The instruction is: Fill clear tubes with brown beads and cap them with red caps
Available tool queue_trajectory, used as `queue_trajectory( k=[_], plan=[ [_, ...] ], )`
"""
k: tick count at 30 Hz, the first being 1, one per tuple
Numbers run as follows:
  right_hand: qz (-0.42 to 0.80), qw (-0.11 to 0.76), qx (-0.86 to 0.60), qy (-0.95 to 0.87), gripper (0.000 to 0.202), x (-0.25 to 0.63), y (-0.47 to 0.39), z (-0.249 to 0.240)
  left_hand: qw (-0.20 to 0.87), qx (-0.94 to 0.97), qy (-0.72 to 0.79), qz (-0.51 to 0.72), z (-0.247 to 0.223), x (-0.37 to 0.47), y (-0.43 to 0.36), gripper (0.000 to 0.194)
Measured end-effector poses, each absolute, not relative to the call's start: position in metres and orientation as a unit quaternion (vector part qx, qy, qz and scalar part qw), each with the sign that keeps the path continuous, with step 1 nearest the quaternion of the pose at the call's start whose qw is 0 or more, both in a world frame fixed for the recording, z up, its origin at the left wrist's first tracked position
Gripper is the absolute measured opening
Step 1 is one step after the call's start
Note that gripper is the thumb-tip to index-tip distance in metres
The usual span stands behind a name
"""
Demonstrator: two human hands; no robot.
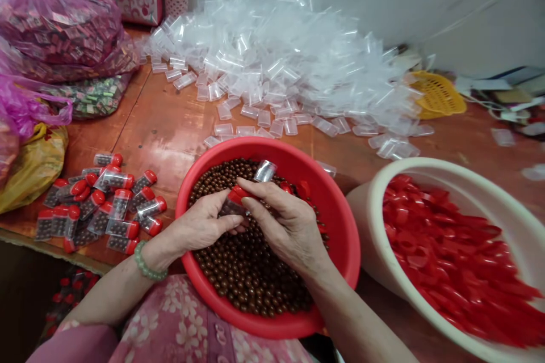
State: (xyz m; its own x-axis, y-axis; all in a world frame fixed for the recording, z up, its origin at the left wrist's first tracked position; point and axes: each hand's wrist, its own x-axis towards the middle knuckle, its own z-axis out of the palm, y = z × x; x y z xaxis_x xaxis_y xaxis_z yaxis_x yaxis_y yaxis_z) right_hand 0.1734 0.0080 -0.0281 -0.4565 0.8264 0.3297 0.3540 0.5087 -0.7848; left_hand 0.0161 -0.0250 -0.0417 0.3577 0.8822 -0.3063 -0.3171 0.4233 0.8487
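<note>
Over a red basin [353, 238] of brown balls [255, 289], my left hand [208, 218] holds a small clear container [232, 208] with a red cap. The fingers of my right hand [283, 218] are closed on its red cap, from the right. My fingers partly hide the container. Just behind my hands, a clear container [265, 171] lies on the balls. A few red caps [303, 190] rest at the right inside the basin. Filled, red-capped containers [121, 204] are piled on the wooden table [149, 119] at the left.
A big heap of clear containers [272, 51] covers the back. At the right stands a cream bucket [374, 221] of red caps [451, 261]. Purple bags [63, 28] and a yellow bag [38, 164] sit at the left. A yellow basket [438, 95] lies at the back right.
</note>
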Motion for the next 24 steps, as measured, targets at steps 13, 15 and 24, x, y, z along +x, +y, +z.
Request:
queue_trajectory(
  k=[13, 15, 24],
  plan=[
    [0.291, 0.311, -0.346, -0.836, 0.028, 0.181, 0.012, -0.02, 0.705, 0.409, 0.449, 0.366, -0.047, 0.016, -0.026, 0.014],
    [0.292, 0.295, -0.333, -0.847, 0.028, 0.181, 0.012, -0.021, 0.706, 0.406, 0.456, 0.359, -0.047, 0.016, -0.026, 0.013],
    [0.31, 0.319, -0.325, -0.834, 0.021, 0.163, 0.006, -0.009, 0.679, 0.392, 0.519, 0.342, -0.026, 0.004, -0.032, 0.025]
  ],
)
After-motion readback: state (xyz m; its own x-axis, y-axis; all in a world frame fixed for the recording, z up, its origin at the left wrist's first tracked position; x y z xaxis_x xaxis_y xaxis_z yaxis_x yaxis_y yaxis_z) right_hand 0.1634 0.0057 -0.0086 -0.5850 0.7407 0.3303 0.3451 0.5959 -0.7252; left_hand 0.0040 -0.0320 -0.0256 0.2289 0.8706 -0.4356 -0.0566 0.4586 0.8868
